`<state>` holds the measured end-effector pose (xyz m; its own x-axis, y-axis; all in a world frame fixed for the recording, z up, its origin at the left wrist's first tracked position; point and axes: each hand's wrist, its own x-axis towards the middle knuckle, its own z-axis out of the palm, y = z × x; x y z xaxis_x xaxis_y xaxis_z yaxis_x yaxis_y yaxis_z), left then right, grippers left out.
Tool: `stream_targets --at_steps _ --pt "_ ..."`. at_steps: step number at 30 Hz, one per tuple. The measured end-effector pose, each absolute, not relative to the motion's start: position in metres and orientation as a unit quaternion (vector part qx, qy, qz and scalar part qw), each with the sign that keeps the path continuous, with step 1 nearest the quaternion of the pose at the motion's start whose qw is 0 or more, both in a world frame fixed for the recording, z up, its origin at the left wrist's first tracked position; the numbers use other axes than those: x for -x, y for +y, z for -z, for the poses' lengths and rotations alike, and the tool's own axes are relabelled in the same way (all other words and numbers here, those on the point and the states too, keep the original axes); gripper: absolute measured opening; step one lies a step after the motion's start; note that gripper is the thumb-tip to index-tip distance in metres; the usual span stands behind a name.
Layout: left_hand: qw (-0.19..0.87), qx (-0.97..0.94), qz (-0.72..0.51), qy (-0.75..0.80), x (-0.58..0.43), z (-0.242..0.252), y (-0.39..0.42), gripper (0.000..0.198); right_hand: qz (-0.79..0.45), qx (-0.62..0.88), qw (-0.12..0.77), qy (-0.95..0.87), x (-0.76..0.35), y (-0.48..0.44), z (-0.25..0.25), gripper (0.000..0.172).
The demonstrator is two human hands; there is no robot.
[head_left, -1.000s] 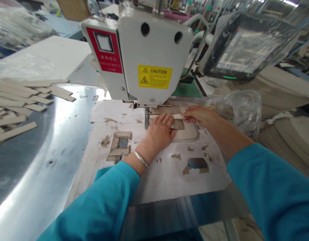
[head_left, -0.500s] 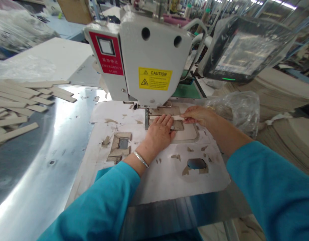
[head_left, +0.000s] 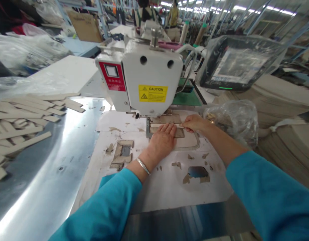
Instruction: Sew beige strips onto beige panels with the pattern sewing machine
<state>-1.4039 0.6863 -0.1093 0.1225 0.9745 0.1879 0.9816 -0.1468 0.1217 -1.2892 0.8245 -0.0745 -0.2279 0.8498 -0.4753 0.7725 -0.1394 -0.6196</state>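
My left hand [head_left: 163, 140] lies flat, fingers stretched out, on a pale fabric strip [head_left: 157, 125] set in the slot of the sewing machine's clamp frame [head_left: 147, 129]. Just to its right, my right hand [head_left: 194, 123] pinches the strip's right end between thumb and fingers. Beneath the clamp is a pale panel with a rounded corner [head_left: 189, 142]. Right behind my hands stands the white sewing machine head [head_left: 151, 72]. The middle of the strip is partly hidden under my left fingers.
Many beige strips [head_left: 24, 113] are piled on the metal table [head_left: 76, 134] at left. A plastic-wrapped control screen [head_left: 239, 65] stands at right, above stacked beige panels [head_left: 290, 150] and a clear plastic bag [head_left: 234, 120]. The white template sheet [head_left: 154, 187] has cut-outs and tape scraps.
The camera view has tilted up, so the scene sits lower. Both hands stay at the clamp; my right fingers have closed in tighter at the strip's end.
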Motion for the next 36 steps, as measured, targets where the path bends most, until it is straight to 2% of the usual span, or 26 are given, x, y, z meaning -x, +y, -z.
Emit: stream_targets --at_steps 4,14,22,27,30,33,36 --pt "0.029 0.767 0.106 -0.632 1.390 0.109 0.697 0.048 -0.455 0.606 0.050 -0.651 1.285 0.823 0.077 0.028" --pt "0.068 0.671 0.076 -0.734 1.416 0.094 0.660 0.058 -0.470 0.582 0.052 -0.661 1.277 0.825 0.083 0.024" --pt "0.084 0.658 0.042 -0.748 1.410 0.091 0.663 0.054 -0.516 0.550 0.041 -0.655 1.273 0.825 0.081 0.022" --pt "0.069 0.674 0.081 -0.731 1.418 0.098 0.656 0.049 -0.523 0.558 0.010 -0.644 1.276 0.828 0.076 0.022" --pt "0.066 0.680 0.087 -0.725 1.421 0.097 0.655 0.037 -0.512 0.559 0.002 -0.653 1.273 0.833 0.082 0.020" --pt "0.068 0.684 0.089 -0.721 1.421 0.094 0.657 0.026 -0.484 0.549 0.016 -0.681 1.270 0.836 0.087 0.023" --pt "0.072 0.684 0.090 -0.721 1.422 0.093 0.658 0.024 -0.461 0.550 0.033 -0.696 1.269 0.836 0.087 0.026"
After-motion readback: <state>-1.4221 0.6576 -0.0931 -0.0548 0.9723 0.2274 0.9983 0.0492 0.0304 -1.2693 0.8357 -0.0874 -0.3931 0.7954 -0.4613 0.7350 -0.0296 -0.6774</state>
